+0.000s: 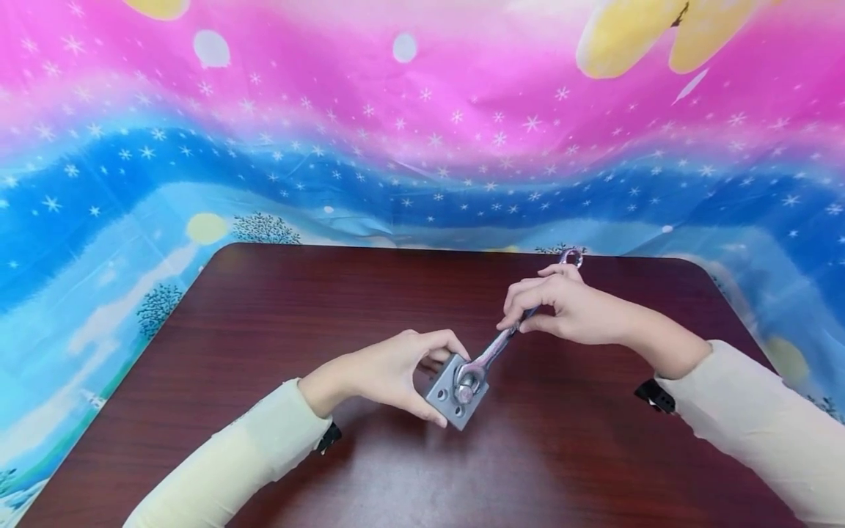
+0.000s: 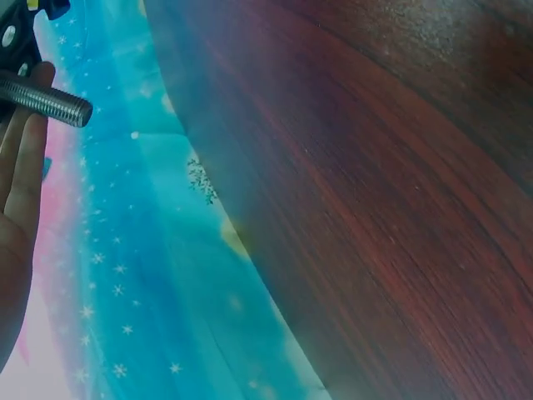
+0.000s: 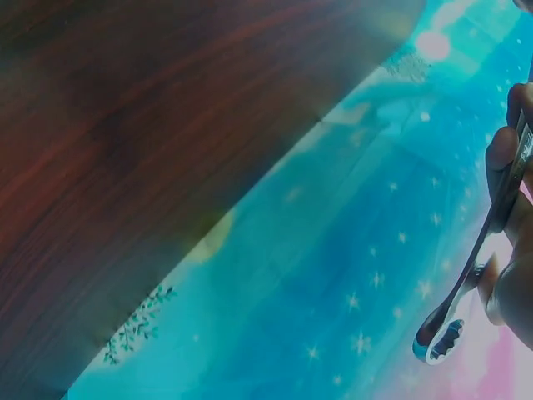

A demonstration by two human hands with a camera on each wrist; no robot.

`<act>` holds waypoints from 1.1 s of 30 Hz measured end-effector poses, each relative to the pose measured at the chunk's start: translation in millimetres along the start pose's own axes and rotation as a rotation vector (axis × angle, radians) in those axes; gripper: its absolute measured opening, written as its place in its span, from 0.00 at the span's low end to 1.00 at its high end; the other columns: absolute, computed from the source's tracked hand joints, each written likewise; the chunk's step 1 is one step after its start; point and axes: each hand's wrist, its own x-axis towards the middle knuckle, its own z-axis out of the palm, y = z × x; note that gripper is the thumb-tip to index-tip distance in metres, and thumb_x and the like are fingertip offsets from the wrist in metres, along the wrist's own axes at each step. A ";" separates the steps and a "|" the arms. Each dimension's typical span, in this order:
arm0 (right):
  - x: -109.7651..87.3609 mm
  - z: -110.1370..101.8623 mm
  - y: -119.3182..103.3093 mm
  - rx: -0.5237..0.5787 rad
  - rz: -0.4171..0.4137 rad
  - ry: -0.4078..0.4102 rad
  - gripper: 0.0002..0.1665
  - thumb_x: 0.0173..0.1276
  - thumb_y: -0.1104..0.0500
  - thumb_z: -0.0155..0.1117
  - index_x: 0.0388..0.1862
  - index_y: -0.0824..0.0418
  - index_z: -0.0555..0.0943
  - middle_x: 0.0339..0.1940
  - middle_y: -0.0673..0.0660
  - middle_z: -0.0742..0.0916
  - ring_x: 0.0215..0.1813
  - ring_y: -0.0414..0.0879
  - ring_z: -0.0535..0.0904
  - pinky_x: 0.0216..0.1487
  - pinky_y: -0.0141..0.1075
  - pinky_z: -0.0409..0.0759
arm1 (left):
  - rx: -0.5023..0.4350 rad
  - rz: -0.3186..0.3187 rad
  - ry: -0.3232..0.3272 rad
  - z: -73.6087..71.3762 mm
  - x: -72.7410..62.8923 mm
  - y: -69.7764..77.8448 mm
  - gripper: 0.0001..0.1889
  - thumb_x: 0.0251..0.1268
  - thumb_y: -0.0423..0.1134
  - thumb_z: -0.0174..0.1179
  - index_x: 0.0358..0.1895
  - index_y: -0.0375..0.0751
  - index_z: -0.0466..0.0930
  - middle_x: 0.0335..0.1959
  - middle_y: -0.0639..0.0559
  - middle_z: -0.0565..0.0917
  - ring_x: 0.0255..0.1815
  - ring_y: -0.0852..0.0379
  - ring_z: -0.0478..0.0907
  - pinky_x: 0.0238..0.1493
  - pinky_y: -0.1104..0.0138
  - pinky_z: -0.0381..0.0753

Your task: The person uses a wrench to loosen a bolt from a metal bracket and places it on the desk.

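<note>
My left hand (image 1: 389, 367) grips a grey metal block (image 1: 441, 411) with holes in its face, thumb at the near edge and fingers at the far edge. A bolt head (image 1: 466, 395) stands out of that face. Around it sits one end of a shiny combination wrench (image 1: 491, 352). Further up the handle, my right hand (image 1: 571, 312) pinches the wrench between thumb and fingers. In the left wrist view, the bolt's threaded shank (image 2: 62, 105) sticks out past the fingers. The wrench's free ring end (image 3: 439, 340) shows in the right wrist view, beyond the right hand (image 3: 518, 258).
Below both hands lies a dark reddish-brown wooden table (image 1: 264, 315) with rounded far corners. A pink and blue patterned cloth (image 1: 396, 132) hangs behind and beside it. Black straps show at the left cuff (image 1: 328, 438) and right cuff (image 1: 653, 397).
</note>
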 end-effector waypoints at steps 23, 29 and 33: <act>-27.2 30.3 2.3 0.192 0.196 0.286 0.19 0.62 0.73 0.67 0.51 0.59 0.86 0.41 0.52 0.86 0.35 0.36 0.79 0.34 0.26 0.77 | 0.102 -0.029 0.602 -7.4 -4.1 -16.0 0.38 0.42 0.34 0.81 0.59 0.43 0.70 0.47 0.50 0.88 0.48 0.60 0.85 0.54 0.69 0.85; -23.2 43.0 -7.9 0.178 0.297 0.358 0.20 0.64 0.72 0.67 0.52 0.56 0.84 0.39 0.50 0.87 0.31 0.38 0.76 0.30 0.28 0.76 | 0.194 -0.022 0.806 -5.8 -1.6 -15.9 0.39 0.40 0.34 0.82 0.59 0.41 0.69 0.45 0.49 0.89 0.45 0.59 0.87 0.53 0.65 0.86; -18.7 51.2 -15.8 0.228 0.362 0.399 0.18 0.65 0.71 0.66 0.52 0.57 0.83 0.34 0.52 0.87 0.28 0.38 0.76 0.26 0.30 0.76 | 0.280 -0.011 0.970 -4.9 2.9 -16.6 0.40 0.39 0.34 0.82 0.58 0.38 0.68 0.45 0.46 0.89 0.45 0.57 0.87 0.51 0.62 0.87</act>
